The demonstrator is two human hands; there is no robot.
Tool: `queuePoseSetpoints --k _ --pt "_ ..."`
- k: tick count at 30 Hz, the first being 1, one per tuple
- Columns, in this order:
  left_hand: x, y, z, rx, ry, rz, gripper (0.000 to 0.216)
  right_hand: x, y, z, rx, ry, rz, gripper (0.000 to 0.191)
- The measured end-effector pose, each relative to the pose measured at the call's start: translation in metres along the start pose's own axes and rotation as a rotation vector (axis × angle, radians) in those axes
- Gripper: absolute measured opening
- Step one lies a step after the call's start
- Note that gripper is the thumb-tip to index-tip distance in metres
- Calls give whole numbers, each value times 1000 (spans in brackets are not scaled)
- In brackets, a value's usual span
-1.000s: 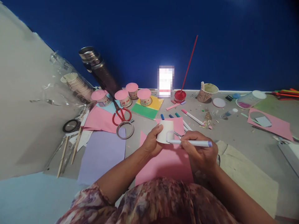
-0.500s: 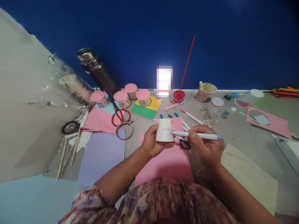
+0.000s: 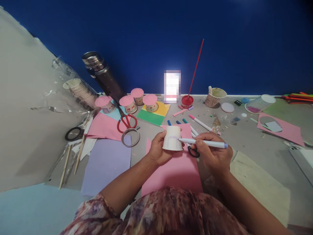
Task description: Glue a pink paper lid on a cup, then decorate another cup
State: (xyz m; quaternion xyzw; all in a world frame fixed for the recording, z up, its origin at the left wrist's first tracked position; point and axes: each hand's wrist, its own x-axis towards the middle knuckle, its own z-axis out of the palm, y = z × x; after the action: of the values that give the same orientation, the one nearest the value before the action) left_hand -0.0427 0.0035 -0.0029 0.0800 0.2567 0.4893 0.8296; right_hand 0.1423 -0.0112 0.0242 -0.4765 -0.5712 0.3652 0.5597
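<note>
My left hand (image 3: 158, 148) is wrapped round a white paper cup (image 3: 171, 143), held upside down above a pink sheet (image 3: 176, 173). Faint purple lines mark the side of the cup. In my right hand (image 3: 214, 153) is a white felt-tip pen (image 3: 207, 143) with a purple end, its tip at the cup's right side. Black-handled scissors (image 3: 194, 151) lie just behind the pen, partly hidden. Several more felt-tip pens (image 3: 200, 122) rest on the table past the cup.
Several decorated cups with pink discs (image 3: 150, 99) stand at the back, near a dark flask (image 3: 105, 78). Red-handled scissors (image 3: 127, 122) and a tape roll (image 3: 130, 137) lie to the left by a purple sheet (image 3: 107, 166). Farther right stands a patterned cup (image 3: 212, 99).
The pen tip has moved a little left onto the cup's face, and a purple line there reaches farther right. My left hand still holds the cup, which has shifted slightly.
</note>
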Motion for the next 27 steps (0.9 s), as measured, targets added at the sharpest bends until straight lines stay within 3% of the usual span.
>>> queuePoseSetpoints --k 9,15,21,27 --pt "0 1 2 0 -11 -1 50 -2 1 -7 -3 -126 8 12" --pt "0 2 1 -8 0 -25 54 -2 0 -3 31 -58 -10 10" --pt "-1 3 2 27 -24 -5 52 1 -7 -7 -9 -167 -37 17" --pt "0 2 1 22 -19 -6 52 3 -10 -5 14 -158 -23 15"
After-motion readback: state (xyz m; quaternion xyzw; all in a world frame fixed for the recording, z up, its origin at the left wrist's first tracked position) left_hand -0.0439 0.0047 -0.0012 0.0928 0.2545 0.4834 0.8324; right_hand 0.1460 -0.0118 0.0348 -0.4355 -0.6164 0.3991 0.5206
